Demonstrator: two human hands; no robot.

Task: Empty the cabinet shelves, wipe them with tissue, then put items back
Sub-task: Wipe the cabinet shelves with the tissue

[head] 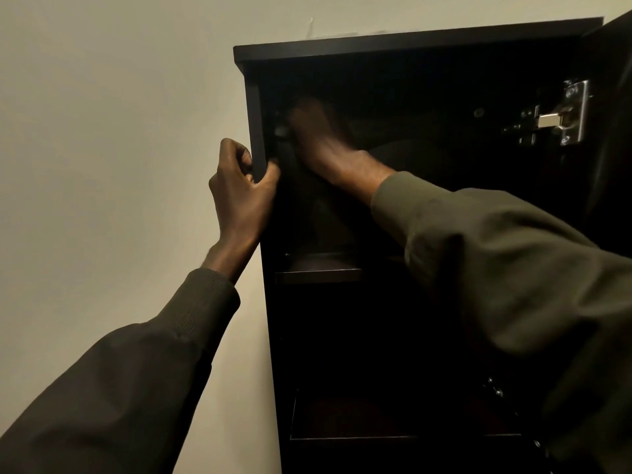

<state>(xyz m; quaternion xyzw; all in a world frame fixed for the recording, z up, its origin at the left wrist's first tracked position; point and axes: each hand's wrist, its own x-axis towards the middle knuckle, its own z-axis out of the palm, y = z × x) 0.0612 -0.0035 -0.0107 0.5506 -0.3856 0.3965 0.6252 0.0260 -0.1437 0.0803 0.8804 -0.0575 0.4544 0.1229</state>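
A tall dark cabinet (pixel 410 42) stands open against a pale wall. My left hand (pixel 241 186) grips the front edge of its left side panel (pixel 258 131), fingers outside and thumb inside. My right hand (pixel 318 135) reaches deep into the top compartment toward the left inner wall. It is blurred and in shadow, so its fingers and anything they hold cannot be made out. A small pale spot (pixel 281 131) shows just left of that hand. The upper shelf (pixel 318 273) and a lower shelf (pixel 393 436) show dark bare surfaces.
The cabinet door (pixel 612 131) hangs open at the right, with a metal hinge (pixel 567 114) on the right inner wall. Small screws (pixel 496 391) dot the lower right inner side. A plain wall (pixel 119 131) fills the left.
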